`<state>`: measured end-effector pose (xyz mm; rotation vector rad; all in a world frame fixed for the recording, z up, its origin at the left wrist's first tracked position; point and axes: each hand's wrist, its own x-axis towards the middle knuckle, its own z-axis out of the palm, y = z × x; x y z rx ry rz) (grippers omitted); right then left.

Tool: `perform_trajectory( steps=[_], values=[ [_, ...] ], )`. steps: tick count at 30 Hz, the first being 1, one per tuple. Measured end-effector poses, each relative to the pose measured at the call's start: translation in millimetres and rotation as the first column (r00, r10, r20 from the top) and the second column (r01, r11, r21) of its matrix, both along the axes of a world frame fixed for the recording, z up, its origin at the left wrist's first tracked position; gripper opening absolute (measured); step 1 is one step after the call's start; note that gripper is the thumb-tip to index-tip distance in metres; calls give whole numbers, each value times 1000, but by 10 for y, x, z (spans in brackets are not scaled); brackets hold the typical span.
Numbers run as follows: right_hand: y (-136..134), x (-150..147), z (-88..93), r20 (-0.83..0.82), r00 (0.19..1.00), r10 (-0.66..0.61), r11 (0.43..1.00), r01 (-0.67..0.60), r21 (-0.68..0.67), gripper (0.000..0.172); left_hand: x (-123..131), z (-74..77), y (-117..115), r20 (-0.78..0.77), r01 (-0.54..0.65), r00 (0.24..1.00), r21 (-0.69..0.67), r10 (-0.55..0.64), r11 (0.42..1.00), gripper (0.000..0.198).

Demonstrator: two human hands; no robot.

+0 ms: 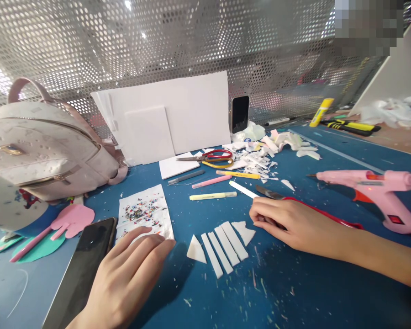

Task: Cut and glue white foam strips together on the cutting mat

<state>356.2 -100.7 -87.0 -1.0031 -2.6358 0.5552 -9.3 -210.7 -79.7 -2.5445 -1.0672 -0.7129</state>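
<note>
White strips (226,246) lie flat; to their left, the left hand (130,274) has a spread grip; to their right, the right hand (287,224) curls by a white stick (243,189), its hold unclear.

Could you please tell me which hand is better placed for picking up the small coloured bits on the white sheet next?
Probably the left hand: its fingers reach over the white sheet, close to the small coloured bits. The right hand is farther off, beyond the white strips.
</note>
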Motion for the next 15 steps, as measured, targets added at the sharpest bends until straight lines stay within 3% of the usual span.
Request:
perform_trajectory(
  steps=[5,11,15],
  values=[
    [-11,5,31,25,1000,0,1000,-1,30,23,18,2,20,53,28,998,4,-28,1000,29],
    [-10,45,56,19,1000,19,984,-22,175,18,28,-19,46,85,18,996,15,-19,1000,27],
    [-39,14,225,-41,998,40,948,-25,317,18,48,-34,66,96,-8,995,24,6,1000,23]
  ],
)
